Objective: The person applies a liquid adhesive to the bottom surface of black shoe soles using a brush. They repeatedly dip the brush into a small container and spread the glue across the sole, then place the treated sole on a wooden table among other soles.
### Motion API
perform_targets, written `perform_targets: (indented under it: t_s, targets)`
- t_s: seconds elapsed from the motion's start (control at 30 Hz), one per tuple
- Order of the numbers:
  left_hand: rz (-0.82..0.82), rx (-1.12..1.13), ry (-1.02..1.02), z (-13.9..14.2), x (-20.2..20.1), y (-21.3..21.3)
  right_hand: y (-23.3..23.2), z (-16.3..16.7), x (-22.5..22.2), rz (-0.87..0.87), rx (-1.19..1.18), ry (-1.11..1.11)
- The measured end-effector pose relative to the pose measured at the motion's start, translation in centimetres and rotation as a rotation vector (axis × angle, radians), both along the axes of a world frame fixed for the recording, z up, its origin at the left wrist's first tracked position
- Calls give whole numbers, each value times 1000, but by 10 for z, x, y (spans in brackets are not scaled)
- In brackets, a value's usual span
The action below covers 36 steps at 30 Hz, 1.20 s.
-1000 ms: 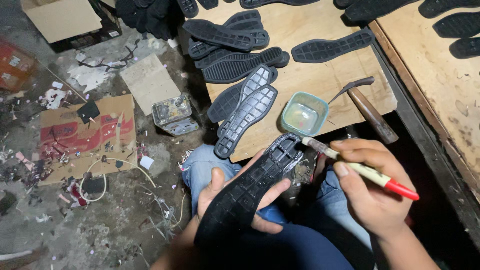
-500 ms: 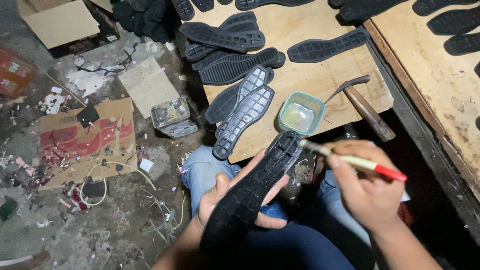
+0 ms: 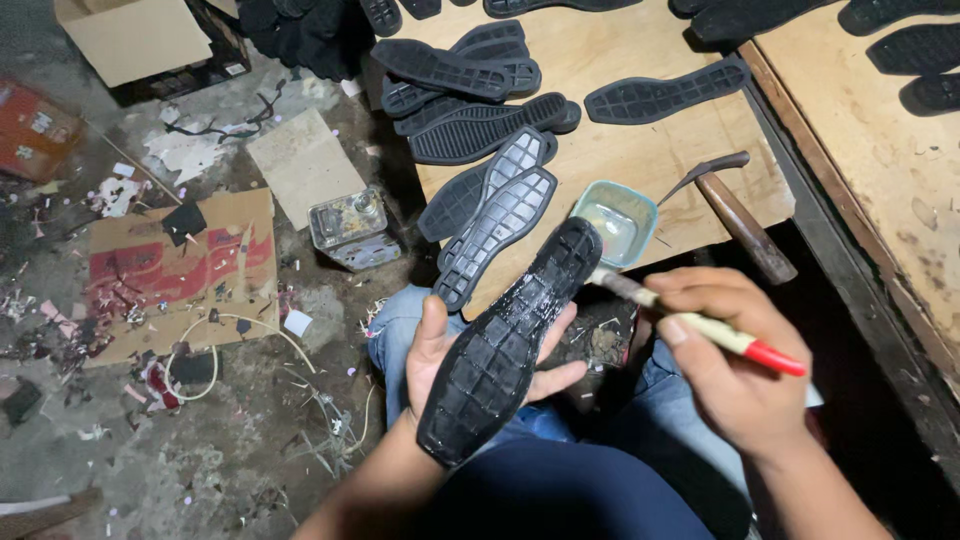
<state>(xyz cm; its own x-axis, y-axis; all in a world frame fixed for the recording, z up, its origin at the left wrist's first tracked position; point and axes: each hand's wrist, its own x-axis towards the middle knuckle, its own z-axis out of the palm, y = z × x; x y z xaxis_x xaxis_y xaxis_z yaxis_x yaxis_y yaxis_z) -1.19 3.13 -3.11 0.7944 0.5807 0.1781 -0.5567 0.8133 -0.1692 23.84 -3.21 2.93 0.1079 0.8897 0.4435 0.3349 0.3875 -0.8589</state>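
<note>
Brush tip of the cream, red-ended brush (image 3: 700,325), pinched by the right hand (image 3: 735,375), has reached the black rubber sole's (image 3: 505,345) far end (glistening wet), now flatter on the left hand's (image 3: 455,350) cupping palm.

— How's the light?
— Dim overall; brightest on the plywood board (image 3: 640,150), fading to deep shadow at the lower right.
— Sharp?
— Mostly. A wet sheen glints on the black sole (image 3: 505,345); the littered floor (image 3: 200,440) looks murky and grainy.
</note>
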Motion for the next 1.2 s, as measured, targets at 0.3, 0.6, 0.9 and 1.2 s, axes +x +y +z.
perform_targets:
  t_s: [0.3, 0.6, 0.9, 1.2]
  targets:
    - [36, 113, 48, 6, 7, 18, -21, 9, -35, 265, -26, -194]
    - [125, 100, 132, 9, 34, 37, -22, 11, -41, 37, 27, -338]
    - [193, 95, 7, 9, 51, 55, -39, 6, -51, 222, 132, -331]
    - [184, 98, -22, 5, 58, 52, -36, 8, -55, 335, 48, -316]
